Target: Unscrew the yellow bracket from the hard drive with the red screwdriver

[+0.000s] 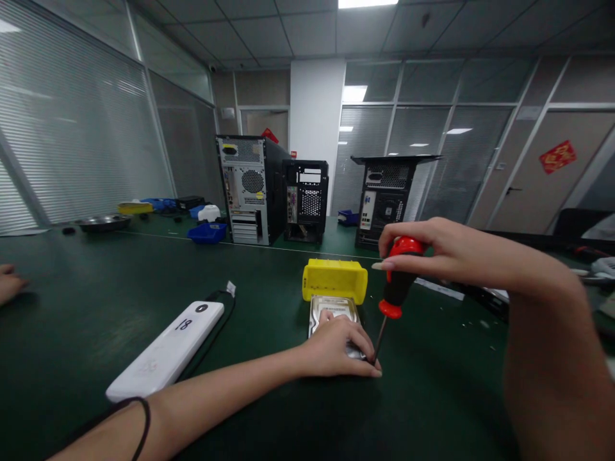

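Observation:
A silver hard drive [335, 307] lies on the green table, its far end against a yellow plastic bin [335, 282]. My left hand [342, 346] is closed over the drive's near end, fingers and thumb gripping its right corner. In my right hand [416, 246] is a red and black screwdriver [398, 288], held from above by the handle. Its shaft slants down and left to the drive's near right corner, beside my left fingertips. The exact spot where the tip meets the drive is hidden by those fingers.
A white power bank [168, 349] with a black cable lies left of my left forearm. Computer cases [247, 186] stand at the back, with a blue bin [207, 232] nearby. Another person's hand [10, 283] rests at the left edge. Small bits [483, 323] are scattered at right.

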`<state>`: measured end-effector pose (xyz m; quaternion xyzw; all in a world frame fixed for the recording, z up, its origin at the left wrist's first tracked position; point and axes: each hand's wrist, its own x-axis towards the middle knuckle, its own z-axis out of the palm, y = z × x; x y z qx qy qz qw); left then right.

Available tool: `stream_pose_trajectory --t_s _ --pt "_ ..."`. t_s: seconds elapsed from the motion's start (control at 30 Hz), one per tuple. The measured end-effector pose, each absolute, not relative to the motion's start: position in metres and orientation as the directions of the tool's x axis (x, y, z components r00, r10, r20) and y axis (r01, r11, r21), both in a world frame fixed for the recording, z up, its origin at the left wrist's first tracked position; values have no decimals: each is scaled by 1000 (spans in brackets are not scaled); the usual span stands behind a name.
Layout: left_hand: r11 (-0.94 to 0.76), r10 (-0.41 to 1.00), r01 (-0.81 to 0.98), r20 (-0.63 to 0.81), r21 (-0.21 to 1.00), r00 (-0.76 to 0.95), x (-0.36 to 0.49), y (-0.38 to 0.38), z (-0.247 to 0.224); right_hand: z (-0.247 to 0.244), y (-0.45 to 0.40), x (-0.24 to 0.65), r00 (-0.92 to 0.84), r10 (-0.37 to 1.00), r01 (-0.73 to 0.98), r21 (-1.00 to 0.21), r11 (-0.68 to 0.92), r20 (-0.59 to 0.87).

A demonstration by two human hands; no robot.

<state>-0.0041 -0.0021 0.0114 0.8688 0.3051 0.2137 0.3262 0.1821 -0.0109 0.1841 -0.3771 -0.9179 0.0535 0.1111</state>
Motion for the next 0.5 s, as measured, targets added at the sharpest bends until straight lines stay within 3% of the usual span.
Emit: stream_pose_trajectory --t_s 0.5 --pt "-569 716 377 214 731 664 -4 0 4 191 -25 182 -791 595 545 -277 791 143"
